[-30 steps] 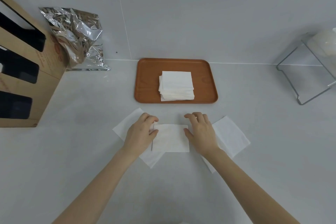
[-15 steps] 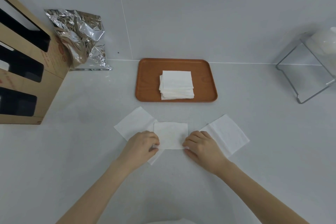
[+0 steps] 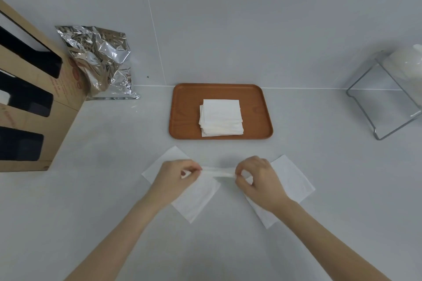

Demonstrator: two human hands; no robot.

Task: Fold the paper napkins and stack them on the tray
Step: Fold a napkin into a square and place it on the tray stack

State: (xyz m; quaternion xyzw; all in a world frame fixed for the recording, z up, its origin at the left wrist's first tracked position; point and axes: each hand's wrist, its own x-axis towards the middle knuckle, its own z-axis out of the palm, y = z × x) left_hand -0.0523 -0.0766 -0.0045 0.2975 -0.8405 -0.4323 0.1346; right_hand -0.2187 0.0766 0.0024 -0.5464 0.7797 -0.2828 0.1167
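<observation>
Far left: cardboard box (image 3: 34, 107) with dark slots, upright against the wall. Just right of it, crumpled foil bag (image 3: 100, 61) leaning at the wall. Near centre-left: flat napkin (image 3: 194, 198) on the counter, partly under the left hand (image 3: 175, 175). Left hand pinching the left end of a folded napkin (image 3: 217, 171), lifted edge-on as a thin white strip. Right hand (image 3: 258, 180) pinching its right end. Beyond the strip, farther off: brown tray (image 3: 185, 112) bearing a stack (image 3: 221, 117) of folded napkins, slightly uneven at its edges. Right of the right hand: second flat napkin (image 3: 292, 180), partly under the wrist. Far right: clear stand (image 3: 383, 107) with a white object on top, unclear what.
</observation>
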